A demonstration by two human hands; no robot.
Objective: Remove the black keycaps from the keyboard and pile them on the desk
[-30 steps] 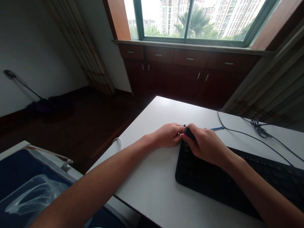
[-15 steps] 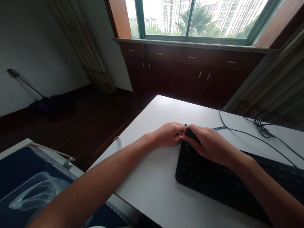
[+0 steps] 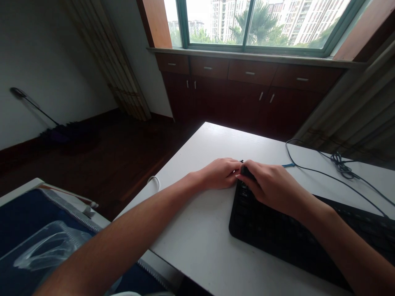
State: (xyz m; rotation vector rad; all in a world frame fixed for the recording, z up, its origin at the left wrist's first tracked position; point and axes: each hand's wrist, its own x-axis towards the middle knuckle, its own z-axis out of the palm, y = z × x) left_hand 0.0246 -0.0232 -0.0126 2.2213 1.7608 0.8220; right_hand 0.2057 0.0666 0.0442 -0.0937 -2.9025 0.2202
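A black keyboard (image 3: pixel 271 234) lies at a slant on the white table (image 3: pixel 197 230). My left hand (image 3: pixel 220 173) rests at its far left corner, fingers bent against the edge there and their tips partly hidden. Over the same corner, my right hand (image 3: pixel 268 183) is closed around a small black object with a rounded end (image 3: pixel 247 172); its kind cannot be made out, as the fingers cover most of it. The right thumb reaches close to the left fingertips. Just beyond the right hand, a thin blue strip (image 3: pixel 288 165) touches or lies beside the black cable (image 3: pixel 311 169).
A bundled stretch of cable (image 3: pixel 341 164) lies at the table's far right. A white ring-shaped piece (image 3: pixel 154 181) sits at the left edge. Lower left, a clear plastic bag (image 3: pixel 52 246) lies on dark blue fabric (image 3: pixel 18 213). Wooden cabinets (image 3: pixel 216 96) stand under the window.
Both hands stay at the keyboard's corner. The right hand and the black object in it have shifted very slightly, and less of the blue strip shows. The view has moved a little.
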